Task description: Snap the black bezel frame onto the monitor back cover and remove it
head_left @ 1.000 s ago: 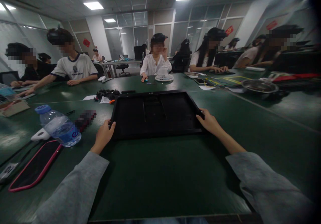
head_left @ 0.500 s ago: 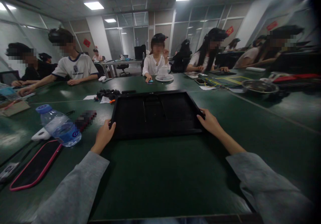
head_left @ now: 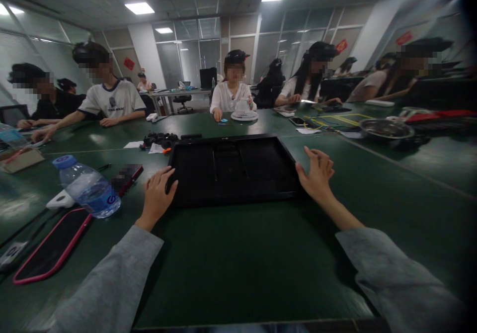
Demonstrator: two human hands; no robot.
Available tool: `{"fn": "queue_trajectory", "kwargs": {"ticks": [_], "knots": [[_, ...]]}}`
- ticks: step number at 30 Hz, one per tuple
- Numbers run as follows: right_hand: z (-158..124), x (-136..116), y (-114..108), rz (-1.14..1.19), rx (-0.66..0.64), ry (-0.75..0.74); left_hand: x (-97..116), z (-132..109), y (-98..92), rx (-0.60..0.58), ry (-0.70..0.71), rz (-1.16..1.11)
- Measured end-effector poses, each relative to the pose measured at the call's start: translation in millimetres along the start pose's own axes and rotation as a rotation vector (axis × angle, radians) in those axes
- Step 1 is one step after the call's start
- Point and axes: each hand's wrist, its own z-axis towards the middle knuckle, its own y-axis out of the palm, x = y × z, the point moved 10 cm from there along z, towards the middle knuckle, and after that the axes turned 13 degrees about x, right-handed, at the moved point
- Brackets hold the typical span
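A black rectangular tray-like frame [head_left: 231, 196] with raised edges lies flat on the green table [head_left: 246, 263]. Beside its left edge is my left hand [head_left: 158, 194], fingers apart, with the thumb and fingertips close to the rim. My right hand [head_left: 316, 174] is at the right edge, its fingers lifted and spread and its thumb near the rim. Neither hand is closed around the frame. Whether the fingertips still touch it is hard to tell.
At the left are a water bottle [head_left: 87, 189], a red-edged black case [head_left: 54, 246], a white device [head_left: 61, 200] and cables. Black items [head_left: 160, 140] lie beyond the frame. Across the table people sit near a white fan [head_left: 244, 116] and a metal bowl [head_left: 386, 128].
Both my hands have loosened from the frame's sides, and their fingers have opened outward. The frame has stayed in place. Across the table, a person's raised hand has come down to the fan.
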Motion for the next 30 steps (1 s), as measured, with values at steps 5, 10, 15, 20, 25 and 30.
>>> {"fn": "queue_trajectory", "kwargs": {"ticks": [5,10,15,20,25,30], "knots": [[-2,-44,-15,0.081,-0.062,-0.088,24,-6,10.1,-0.153,0.103,0.002],[-16,-72,-4,0.122,-0.157,-0.19,16,-16,35.9,-0.341,0.1,-0.067],[-48,-72,49,0.281,-0.514,-0.339,10,-18,44.7,-0.383,0.1,-0.147],[-52,-61,61,0.318,-0.547,-0.34,11,-17,43.0,-0.377,0.096,-0.15],[-52,-62,58,0.316,-0.554,-0.337,11,-17,42.3,-0.389,0.089,-0.153],[-51,-62,57,0.321,-0.548,-0.332,12,-16,41.5,-0.392,0.074,-0.149]]}}
